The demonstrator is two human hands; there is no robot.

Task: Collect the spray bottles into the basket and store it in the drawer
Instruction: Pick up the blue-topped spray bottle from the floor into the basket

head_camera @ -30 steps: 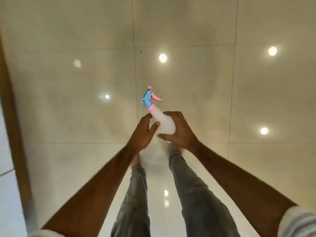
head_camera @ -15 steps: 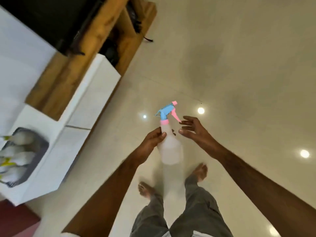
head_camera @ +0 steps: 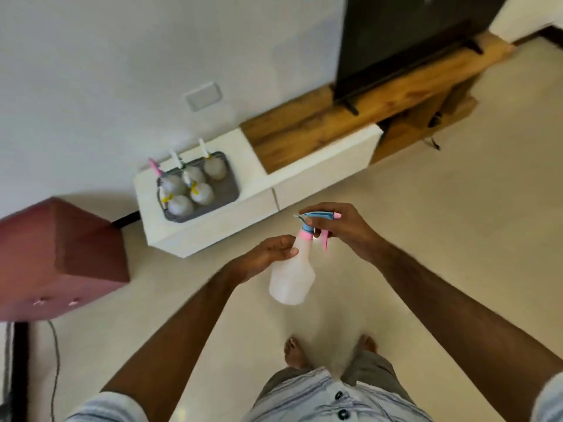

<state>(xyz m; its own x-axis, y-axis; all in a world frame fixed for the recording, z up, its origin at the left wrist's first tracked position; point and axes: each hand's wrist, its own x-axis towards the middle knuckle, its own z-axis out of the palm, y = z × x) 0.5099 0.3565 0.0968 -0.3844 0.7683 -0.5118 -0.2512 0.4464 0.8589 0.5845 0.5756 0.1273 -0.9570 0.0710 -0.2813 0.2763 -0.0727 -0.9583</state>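
Note:
I hold a translucent white spray bottle (head_camera: 292, 275) with a blue and pink trigger head in front of me, above the floor. My left hand (head_camera: 268, 257) grips its shoulder just below the pink collar. My right hand (head_camera: 338, 228) is closed over the blue trigger head. Further off to the left, a grey basket (head_camera: 227, 190) sits on top of a low white cabinet (head_camera: 213, 229). It holds several white spray bottles (head_camera: 190, 190) with pink, white and yellow nozzles. I cannot make out a drawer opening from here.
A maroon upholstered seat (head_camera: 58, 257) stands left of the cabinet, with cables (head_camera: 54, 360) on the floor below it. A wooden TV bench (head_camera: 350, 123) with a black television (head_camera: 405, 38) runs to the right along the white wall. My bare feet (head_camera: 329, 351) stand on pale tiles.
The view has swung round from the floor to face the cabinet and basket. My right hand, off the bottle half a second ago, now grips the trigger head; my left hand still holds the bottle.

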